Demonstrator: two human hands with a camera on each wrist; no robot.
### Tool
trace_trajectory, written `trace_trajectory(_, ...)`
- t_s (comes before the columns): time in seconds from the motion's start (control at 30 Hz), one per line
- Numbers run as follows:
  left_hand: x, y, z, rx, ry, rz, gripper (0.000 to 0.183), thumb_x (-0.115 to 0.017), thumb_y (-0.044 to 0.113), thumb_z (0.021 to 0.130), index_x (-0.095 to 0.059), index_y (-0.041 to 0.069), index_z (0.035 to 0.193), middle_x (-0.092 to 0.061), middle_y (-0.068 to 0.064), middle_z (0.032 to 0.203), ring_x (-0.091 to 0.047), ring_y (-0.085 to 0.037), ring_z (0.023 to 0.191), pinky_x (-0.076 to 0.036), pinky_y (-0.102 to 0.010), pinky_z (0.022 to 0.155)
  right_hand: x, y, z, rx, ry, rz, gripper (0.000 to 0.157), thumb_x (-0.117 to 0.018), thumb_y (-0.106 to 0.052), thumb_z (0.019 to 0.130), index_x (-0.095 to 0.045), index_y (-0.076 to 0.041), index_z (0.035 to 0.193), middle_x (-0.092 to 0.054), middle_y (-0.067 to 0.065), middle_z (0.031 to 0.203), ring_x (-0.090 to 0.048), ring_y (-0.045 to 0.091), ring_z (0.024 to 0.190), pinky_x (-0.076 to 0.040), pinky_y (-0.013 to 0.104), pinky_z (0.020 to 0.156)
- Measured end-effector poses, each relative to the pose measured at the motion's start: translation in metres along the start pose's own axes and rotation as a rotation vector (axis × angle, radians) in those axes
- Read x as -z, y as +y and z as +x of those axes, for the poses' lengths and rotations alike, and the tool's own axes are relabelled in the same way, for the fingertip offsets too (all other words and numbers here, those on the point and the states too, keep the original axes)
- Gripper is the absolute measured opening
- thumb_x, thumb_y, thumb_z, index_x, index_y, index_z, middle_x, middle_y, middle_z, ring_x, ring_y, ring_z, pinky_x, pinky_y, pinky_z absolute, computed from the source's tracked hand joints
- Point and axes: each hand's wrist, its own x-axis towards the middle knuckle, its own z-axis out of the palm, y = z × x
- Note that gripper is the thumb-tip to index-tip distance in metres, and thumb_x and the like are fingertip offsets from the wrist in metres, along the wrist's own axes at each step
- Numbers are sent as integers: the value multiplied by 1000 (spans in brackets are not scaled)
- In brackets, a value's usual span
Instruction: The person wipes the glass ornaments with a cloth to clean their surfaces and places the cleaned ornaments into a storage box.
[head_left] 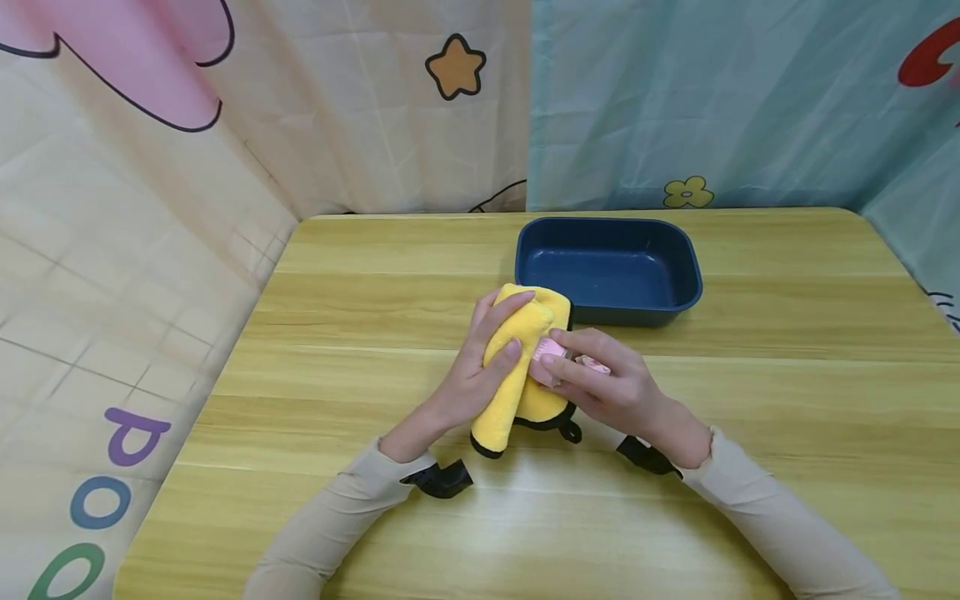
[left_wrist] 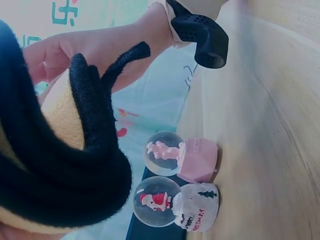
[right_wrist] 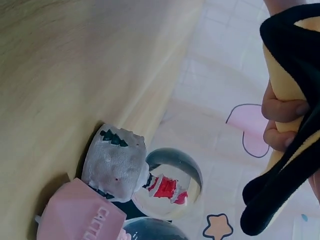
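My left hand (head_left: 471,375) grips a folded yellow cloth (head_left: 513,404) with black edging, thumb across its front. Fingers and thumb of my right hand (head_left: 618,383) pinch a small pink object (head_left: 546,362) against the cloth; fingers and cloth cover much of it, so its kind cannot be told. In the left wrist view, two snow globes stand side by side on the table below the cloth. One has a pink faceted base (left_wrist: 199,160) and a pink figure; the other has a white Christmas base (left_wrist: 200,207) and a red-and-white figure. Both also appear in the right wrist view.
A dark blue rectangular bin (head_left: 607,312) stands behind the hands, towards the back of the wooden table (head_left: 360,333). Printed curtains (head_left: 375,108) hang along the table's back and sides. Each wrist carries a black device (head_left: 442,481).
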Motion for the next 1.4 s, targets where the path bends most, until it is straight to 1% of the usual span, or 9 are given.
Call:
trace_trajectory(0.2,-3,-2,0,1,10,5,66,-37,56,95,-32,9,140,-20,-13,144,-39,-25,125,-40,-33,97,-1,1,-4,-48,25,18,24,-68,-25,86,-68,-1,88,-64,22,89,-64,25,73,-55,25,75)
trace_trajectory(0.4,-5,-3,2,0,22,26,69,-35,59,92,-30,11,141,-18,-13,144,-38,-26,124,-38,-35,98,0,-1,-5,-143,27,88,31,-70,-28,83,-67,2,90,-62,25,92,-63,24,87,-49,18,92)
trace_trajectory(0.5,-5,-3,3,-19,17,62,67,-34,60,93,-29,14,141,-17,-14,146,-38,-27,127,-39,-37,99,0,-3,-4,-188,36,125,34,-72,-26,81,-67,6,93,-61,26,92,-63,22,92,-49,15,88)
trace_trajectory(0.67,1,-3,4,-63,-60,126,45,-32,53,97,-26,42,140,-4,-9,155,-29,-29,137,-35,-47,106,3,-5,-2,-277,30,124,41,-73,-31,80,-67,7,94,-61,23,92,-61,20,87,-47,14,64)
trace_trajectory(0.77,6,-2,4,-73,-131,145,40,-32,49,98,-21,58,136,4,-8,157,-19,-29,142,-29,-54,109,6,-6,0,-336,11,131,44,-72,-34,81,-66,7,94,-61,20,92,-60,20,87,-47,14,66)
trace_trajectory(0.87,9,-2,4,-74,-176,154,39,-33,48,98,-28,51,137,6,-5,158,-17,-26,143,-28,-54,109,7,-7,2,-390,-9,153,46,-71,-36,81,-66,7,95,-61,19,92,-59,15,85,-47,13,68)
trace_trajectory(1.0,11,-3,5,-64,-200,147,44,-37,48,97,-36,33,138,7,4,157,-27,-21,138,-39,-41,104,7,-7,2,-483,-16,210,47,-71,-36,80,-65,8,98,-60,17,91,-53,10,79,-44,13,61)
trace_trajectory(1.23,11,-9,4,-78,-195,161,48,-47,48,94,-38,28,137,3,3,156,-35,-20,132,-46,-31,93,7,-13,1,-775,21,422,37,-76,-4,75,-60,11,104,-57,2,91,-53,5,63,-43,12,50)
trace_trajectory(1.4,10,-12,5,-71,-185,165,50,-50,48,92,-40,24,135,0,1,155,-34,-20,131,-47,-32,91,10,-17,4,-976,8,531,40,-72,7,74,-55,14,110,-58,-6,99,-66,5,74,-54,19,58)
